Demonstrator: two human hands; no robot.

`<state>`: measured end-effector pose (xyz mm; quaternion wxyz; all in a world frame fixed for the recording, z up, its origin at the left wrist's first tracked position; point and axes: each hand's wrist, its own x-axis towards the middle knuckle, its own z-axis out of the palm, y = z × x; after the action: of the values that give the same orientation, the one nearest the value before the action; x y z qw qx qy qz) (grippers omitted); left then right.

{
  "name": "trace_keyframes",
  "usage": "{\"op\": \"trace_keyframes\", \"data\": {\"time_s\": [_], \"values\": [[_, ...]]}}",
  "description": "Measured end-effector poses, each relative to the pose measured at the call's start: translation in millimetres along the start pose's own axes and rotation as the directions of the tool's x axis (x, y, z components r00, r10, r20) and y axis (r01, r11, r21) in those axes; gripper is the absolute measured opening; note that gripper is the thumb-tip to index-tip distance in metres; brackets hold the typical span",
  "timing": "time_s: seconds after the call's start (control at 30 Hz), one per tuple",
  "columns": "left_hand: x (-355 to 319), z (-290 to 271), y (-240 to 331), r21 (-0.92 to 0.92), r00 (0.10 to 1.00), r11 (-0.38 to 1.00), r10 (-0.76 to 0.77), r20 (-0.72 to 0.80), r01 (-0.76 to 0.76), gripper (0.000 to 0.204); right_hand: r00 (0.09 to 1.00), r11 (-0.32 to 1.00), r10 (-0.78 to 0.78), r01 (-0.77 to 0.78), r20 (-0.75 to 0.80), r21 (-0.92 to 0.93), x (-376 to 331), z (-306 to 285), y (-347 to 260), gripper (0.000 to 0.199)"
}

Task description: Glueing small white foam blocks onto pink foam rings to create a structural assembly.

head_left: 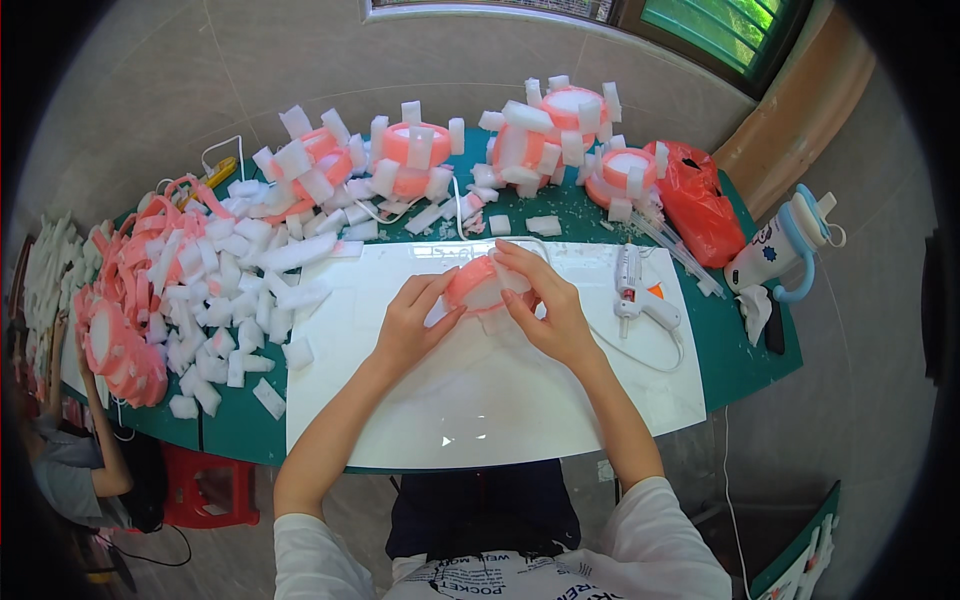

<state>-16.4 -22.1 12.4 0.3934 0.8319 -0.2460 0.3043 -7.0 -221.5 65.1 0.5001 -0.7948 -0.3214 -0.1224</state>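
Between my two hands, over the white board [400, 400], is a round pink-and-white foam piece [472, 284]. My left hand [415, 312] grips its left edge with thumb and fingers. On the other side my right hand [545, 300] has its fingers bent around a small white foam block [512, 272], which sits against the pink rim. Another white bit shows by my left fingertips. A white glue gun [640, 295] lies on the board to the right of my right hand, its cord curving below it.
White foam blocks [225, 300] and pink foam strips [150, 245] heap up at left. Finished-looking pink foam rounds with white blocks [415, 147] line the back. A red plastic bag [697, 195] and a tumbler [775, 245] stand right. Another person's arm [105, 440] shows at far left.
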Motion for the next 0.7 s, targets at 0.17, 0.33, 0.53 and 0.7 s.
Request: {"op": "trace_keyframes", "data": {"time_s": [0.17,0.33,0.53,0.7], "values": [[-1.2,-0.9,-1.7,0.024,1.000,1.000,0.019,0.003,-0.019,0.048,1.000,1.000,0.000,0.000,0.002,0.021,0.9,0.1,-1.4,0.039],[-0.6,1.0,0.1,-0.015,1.000,1.000,-0.003,-0.005,0.002,0.046,1.000,1.000,-0.005,0.005,-0.008,0.024,0.9,-2.9,1.4,0.038],[-0.5,0.9,0.5,-0.002,1.000,1.000,-0.002,-0.002,0.002,0.046,1.000,0.999,0.002,-0.001,-0.014,0.033,1.3,-4.0,-1.7,0.031],[-1.5,-0.7,-0.3,0.004,1.000,1.000,0.000,0.004,0.000,0.046,0.998,0.995,0.068,-0.069,0.016,0.066,1.3,-4.6,-2.4,0.028]]}}
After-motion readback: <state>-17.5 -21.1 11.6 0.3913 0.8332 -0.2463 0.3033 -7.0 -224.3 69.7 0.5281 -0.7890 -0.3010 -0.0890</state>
